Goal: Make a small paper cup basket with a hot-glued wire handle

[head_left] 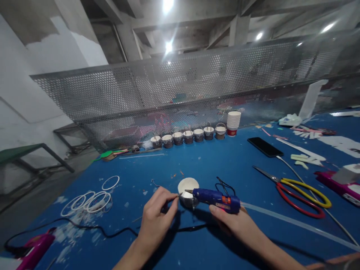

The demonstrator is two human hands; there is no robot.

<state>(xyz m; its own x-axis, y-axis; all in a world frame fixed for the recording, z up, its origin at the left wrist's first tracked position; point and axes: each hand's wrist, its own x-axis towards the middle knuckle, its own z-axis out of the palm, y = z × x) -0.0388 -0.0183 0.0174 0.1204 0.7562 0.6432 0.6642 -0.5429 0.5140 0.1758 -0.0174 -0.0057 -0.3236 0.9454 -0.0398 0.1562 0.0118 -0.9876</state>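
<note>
My right hand (229, 217) is wrapped round a blue hot glue gun (213, 198), a long clear glue stick (292, 223) trailing from its back end. The gun's nozzle points left, right at the rim of a small paper cup (188, 184) with a white inside and a dark, silvery outer wall. Beside the cup's left edge, my left hand (160, 212) pinches a tiny, thin dark piece between thumb and forefinger. That piece is too small to name. It is close to the nozzle tip; whether they touch, I cannot tell.
Several dark-sided cups (188, 136) line the back near a stack of paper cups (233, 122). Scissors (298, 193) and a black phone (264, 146) lie right. White rings (95, 200) rest left. A black cord (95, 227) crosses the front; magenta power strips (35, 249) sit at the sides.
</note>
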